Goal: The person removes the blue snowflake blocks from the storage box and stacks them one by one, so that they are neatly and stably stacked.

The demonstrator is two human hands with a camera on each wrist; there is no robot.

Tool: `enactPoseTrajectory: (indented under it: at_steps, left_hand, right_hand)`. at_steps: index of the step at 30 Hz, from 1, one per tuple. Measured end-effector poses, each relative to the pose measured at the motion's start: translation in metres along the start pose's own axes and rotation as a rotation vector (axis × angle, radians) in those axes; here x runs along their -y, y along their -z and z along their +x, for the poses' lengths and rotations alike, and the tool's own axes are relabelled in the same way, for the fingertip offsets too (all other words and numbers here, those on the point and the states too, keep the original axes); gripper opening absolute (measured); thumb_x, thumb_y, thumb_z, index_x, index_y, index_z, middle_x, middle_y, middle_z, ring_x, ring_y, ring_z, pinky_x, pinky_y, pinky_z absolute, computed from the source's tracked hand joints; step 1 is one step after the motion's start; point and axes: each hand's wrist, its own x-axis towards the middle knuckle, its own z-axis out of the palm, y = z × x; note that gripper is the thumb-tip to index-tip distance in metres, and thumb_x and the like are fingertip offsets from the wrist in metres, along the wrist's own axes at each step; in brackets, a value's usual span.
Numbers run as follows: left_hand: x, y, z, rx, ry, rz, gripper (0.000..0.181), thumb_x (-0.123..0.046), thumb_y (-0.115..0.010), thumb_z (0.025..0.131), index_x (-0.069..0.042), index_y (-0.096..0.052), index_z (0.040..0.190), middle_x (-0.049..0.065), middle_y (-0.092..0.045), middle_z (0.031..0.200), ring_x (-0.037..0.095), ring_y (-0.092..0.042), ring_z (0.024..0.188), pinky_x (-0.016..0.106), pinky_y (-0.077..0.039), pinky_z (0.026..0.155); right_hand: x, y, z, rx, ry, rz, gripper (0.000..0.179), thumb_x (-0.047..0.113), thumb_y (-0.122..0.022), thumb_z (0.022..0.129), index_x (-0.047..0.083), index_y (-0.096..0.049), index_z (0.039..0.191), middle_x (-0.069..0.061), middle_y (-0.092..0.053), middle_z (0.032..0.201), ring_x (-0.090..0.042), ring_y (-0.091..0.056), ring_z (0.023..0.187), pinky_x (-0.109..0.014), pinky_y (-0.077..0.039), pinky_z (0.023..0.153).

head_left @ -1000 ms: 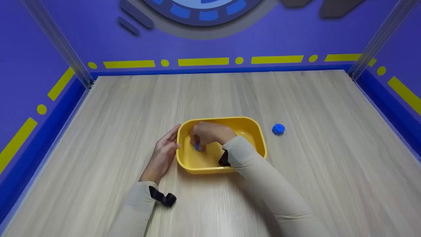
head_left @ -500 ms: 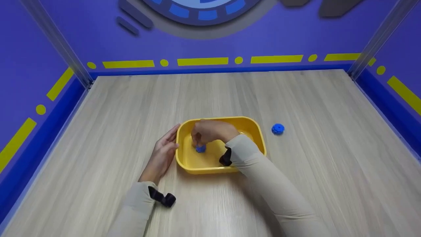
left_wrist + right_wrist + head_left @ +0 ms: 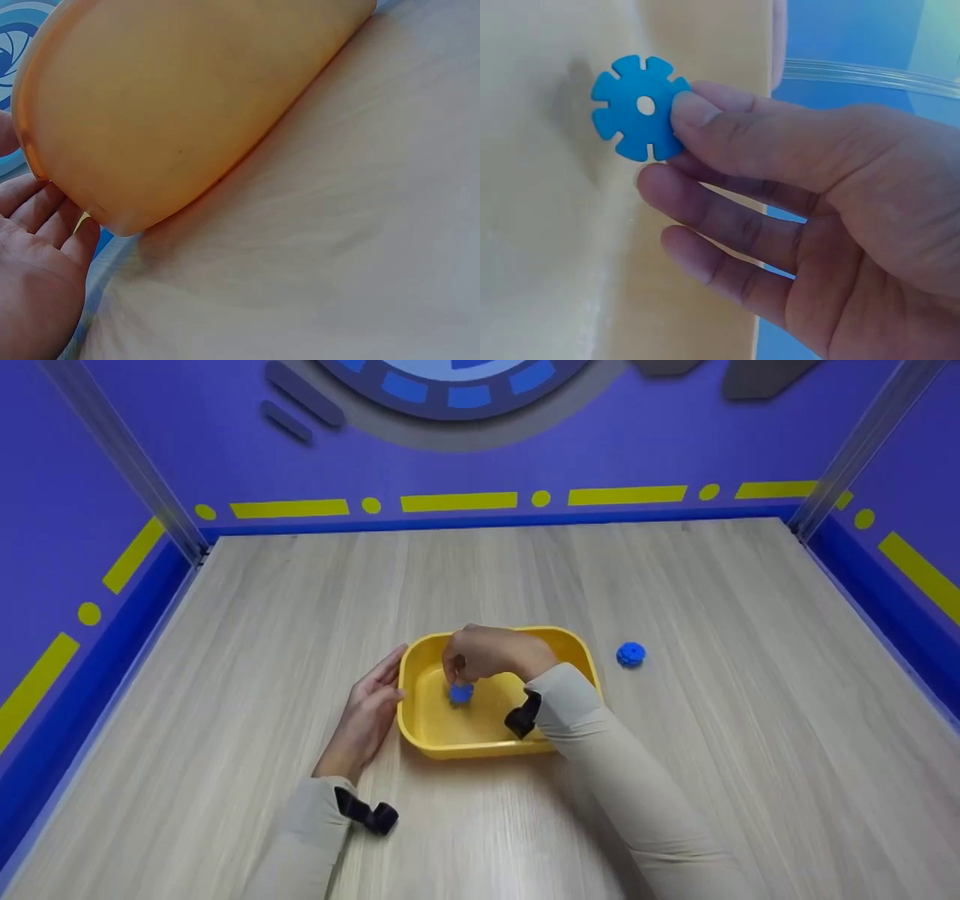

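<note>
In the head view my right hand (image 3: 491, 652) is inside the yellow plastic bin (image 3: 457, 750), over its left half. Between thumb and fingertips it pinches a flat blue notched disc (image 3: 634, 112), a snowflake building piece with a round hole in its centre. In the right wrist view the remaining fingers hang loosely below the disc. My left hand (image 3: 367, 716) rests along the bin's left outer wall, fingers fairly straight and thumb right at the rim. A small pile of blue notched discs (image 3: 631, 655) lies on the table to the right of the bin.
The bin stands on a pale wood-grain table (image 3: 750, 735). Purple-blue panels (image 3: 480, 472) with yellow markings wall in the back and both sides. Black wrist cameras (image 3: 379, 817) are strapped over both beige sleeves.
My right hand has lifted slightly and shifted right with the blue disc, which shows more plainly below the fingers. The left hand stays at the bin's wall.
</note>
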Motion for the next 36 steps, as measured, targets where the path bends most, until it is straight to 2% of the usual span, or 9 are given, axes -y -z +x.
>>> enactPoseTrajectory:
  at_steps: [12, 21, 24, 31, 36]
  left_hand:
    - [0.000, 0.000, 0.000, -0.017, 0.013, 0.006, 0.069, 0.007, -0.042, 0.086, 0.003, -0.021, 0.151, 0.015, -0.018, 0.160, 0.025, -0.019, 0.148, 0.026, -0.030, 0.114]
    - [0.000, 0.000, 0.000, -0.001, 0.002, -0.024, 0.068, 0.009, -0.042, 0.086, 0.003, -0.022, 0.150, 0.016, -0.020, 0.159, 0.026, -0.021, 0.147, 0.020, -0.040, 0.107]
    - [0.000, 0.000, 0.000, 0.001, 0.004, -0.029, 0.068, 0.009, -0.042, 0.086, 0.003, -0.022, 0.151, 0.016, -0.020, 0.159, 0.026, -0.022, 0.146, 0.020, -0.041, 0.106]
    - [-0.001, 0.000, 0.000, -0.008, 0.009, -0.012, 0.067, 0.009, -0.043, 0.086, 0.003, -0.023, 0.150, 0.016, -0.022, 0.159, 0.027, -0.023, 0.146, 0.023, -0.039, 0.108]
    - [-0.001, 0.000, 0.000, -0.006, 0.006, -0.015, 0.068, 0.009, -0.042, 0.086, 0.003, -0.023, 0.150, 0.016, -0.021, 0.159, 0.028, -0.022, 0.146, 0.026, -0.037, 0.110]
  right_hand:
    - [-0.009, 0.014, -0.018, -0.053, 0.023, 0.039, 0.009, 0.007, -0.062, 0.091, 0.011, -0.070, 0.094, -0.001, -0.068, 0.088, -0.017, -0.059, 0.077, -0.027, -0.055, 0.075]
    - [-0.018, 0.021, -0.036, -0.145, 0.076, 0.051, 0.009, 0.009, -0.063, 0.091, 0.010, -0.072, 0.094, -0.001, -0.071, 0.087, -0.020, -0.064, 0.079, -0.027, -0.056, 0.074]
    - [-0.022, 0.023, -0.041, -0.173, 0.088, 0.069, 0.009, 0.009, -0.063, 0.091, 0.010, -0.072, 0.094, -0.001, -0.071, 0.086, -0.023, -0.066, 0.080, -0.027, -0.056, 0.074]
    - [-0.037, 0.028, -0.055, -0.232, 0.078, 0.084, 0.014, 0.005, -0.062, 0.090, 0.009, -0.073, 0.097, -0.001, -0.072, 0.091, -0.016, -0.062, 0.078, -0.029, -0.056, 0.076]
    - [-0.045, 0.031, -0.065, -0.261, 0.059, 0.125, 0.012, 0.006, -0.063, 0.090, 0.007, -0.073, 0.097, -0.004, -0.073, 0.093, -0.018, -0.064, 0.081, -0.033, -0.057, 0.079]
